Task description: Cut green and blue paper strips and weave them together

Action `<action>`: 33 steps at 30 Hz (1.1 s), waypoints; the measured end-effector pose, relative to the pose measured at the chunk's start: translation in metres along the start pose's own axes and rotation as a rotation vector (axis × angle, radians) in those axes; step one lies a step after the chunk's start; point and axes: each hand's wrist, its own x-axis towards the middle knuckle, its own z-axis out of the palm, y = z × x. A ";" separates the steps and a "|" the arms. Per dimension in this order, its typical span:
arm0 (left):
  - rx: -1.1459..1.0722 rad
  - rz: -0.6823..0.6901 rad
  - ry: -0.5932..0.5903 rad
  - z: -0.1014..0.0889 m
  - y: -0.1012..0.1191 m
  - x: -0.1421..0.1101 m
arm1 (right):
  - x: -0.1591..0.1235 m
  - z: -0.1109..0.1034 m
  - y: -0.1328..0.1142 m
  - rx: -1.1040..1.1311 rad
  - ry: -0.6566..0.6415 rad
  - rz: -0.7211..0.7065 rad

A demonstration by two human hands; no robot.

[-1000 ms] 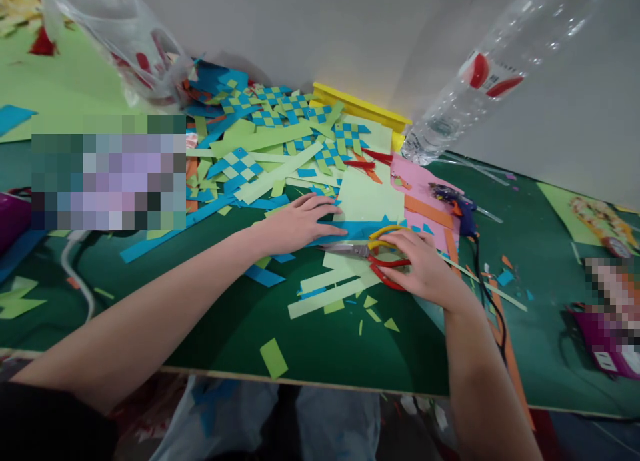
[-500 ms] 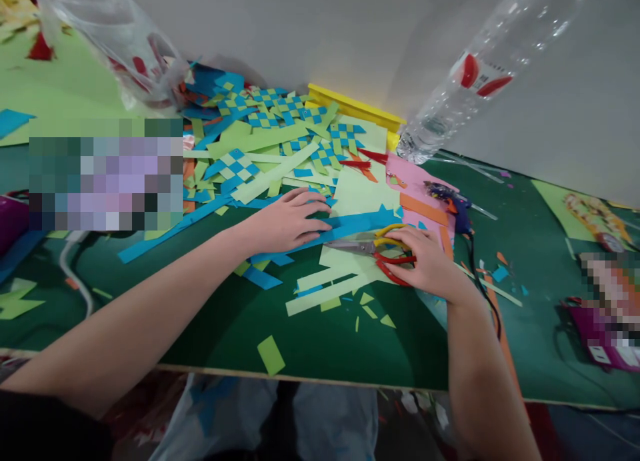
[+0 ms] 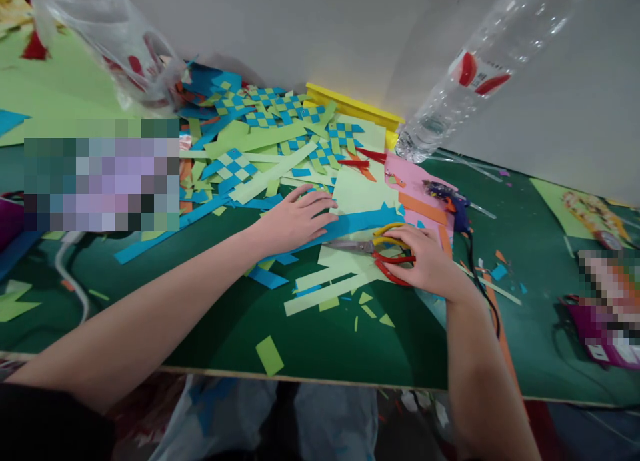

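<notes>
My left hand [image 3: 299, 220] lies flat over a blue paper strip [image 3: 365, 220], its fingers stretched out and slightly apart. Part of the strip is hidden beneath that hand. To the right, my right hand [image 3: 426, 261] holds a pair of scissors [image 3: 361, 247] by its yellow and red handles. The blades point left, just below the strip, and look almost closed. Pale green paper strips [image 3: 320, 296] and small green offcuts lie in front of the scissors. Beyond both hands is a heap of woven blue-and-green paper pieces [image 3: 234, 165].
A clear plastic bottle [image 3: 445, 114] stands at the back right, before the grey wall. At the back left is a plastic bag [image 3: 130, 41]. Pink paper [image 3: 425, 181] with an orange strip lies right of centre. A white cable [image 3: 65, 274] runs down the left side.
My left hand has slid slightly to the right along the blue strip. My right hand and the scissors have hardly moved.
</notes>
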 end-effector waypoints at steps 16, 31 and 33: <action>-0.183 0.075 -0.114 -0.007 -0.011 -0.013 | -0.002 -0.004 0.003 0.001 -0.004 0.018; -0.082 0.055 -0.007 -0.008 0.001 -0.007 | -0.007 -0.010 0.011 0.001 0.017 0.070; -0.117 0.062 -0.028 -0.008 0.000 -0.008 | -0.007 -0.010 0.011 -0.002 0.017 0.075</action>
